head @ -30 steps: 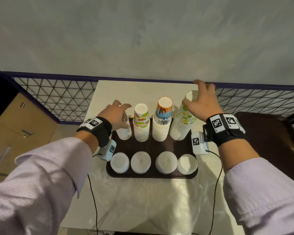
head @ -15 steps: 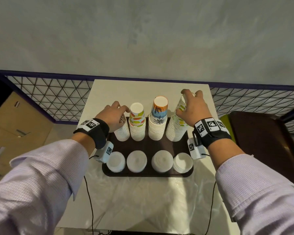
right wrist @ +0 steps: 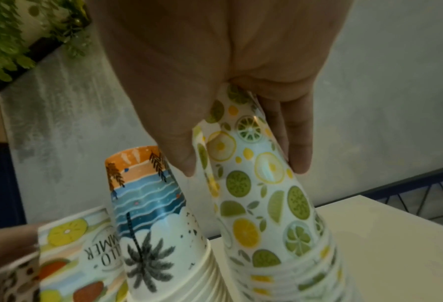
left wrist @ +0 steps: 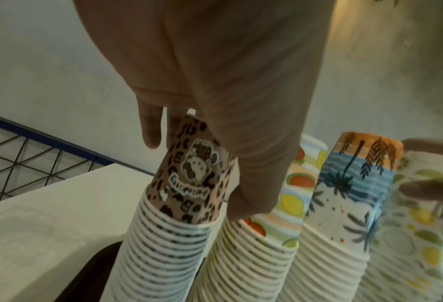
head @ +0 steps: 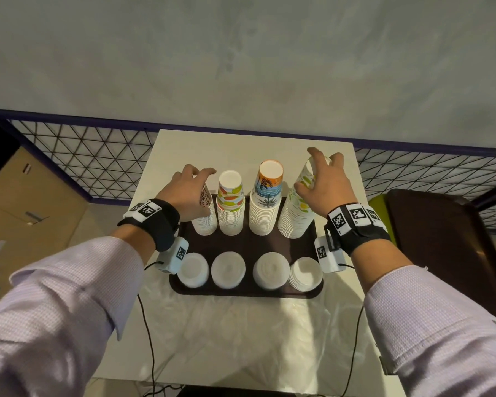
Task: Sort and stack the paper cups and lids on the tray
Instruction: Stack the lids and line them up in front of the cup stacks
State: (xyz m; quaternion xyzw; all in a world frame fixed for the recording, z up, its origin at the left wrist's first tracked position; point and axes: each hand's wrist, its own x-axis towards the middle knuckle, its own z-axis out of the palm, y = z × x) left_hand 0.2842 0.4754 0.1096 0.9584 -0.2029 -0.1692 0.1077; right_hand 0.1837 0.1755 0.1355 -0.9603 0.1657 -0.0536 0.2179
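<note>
A dark brown tray (head: 249,245) holds four stacks of upturned paper cups in its back row and four stacks of white lids (head: 228,269) in its front row. My left hand (head: 189,193) covers the top of the leopard-print stack (head: 205,222) at the far left, thumb and fingers curled down its sides (left wrist: 189,173). My right hand (head: 324,187) grips the top of the leaning citrus-print stack (head: 295,219) at the far right, thumb on one side and fingers on the other (right wrist: 261,183). Between them stand the fruit-stripe stack (head: 231,207) and the palm-beach stack (head: 265,207).
The tray lies on a small white table (head: 241,144) with a crinkled plastic sheet (head: 241,339) at the near end. Two black cables (head: 146,325) hang off the front. A wire mesh rail (head: 98,156) runs behind, a cardboard box (head: 26,210) stands left, and a dark chair (head: 441,239) stands right.
My right hand has slid from over the citrus stack's top to a grip round its upper cups. The left hand has stayed on the leopard stack.
</note>
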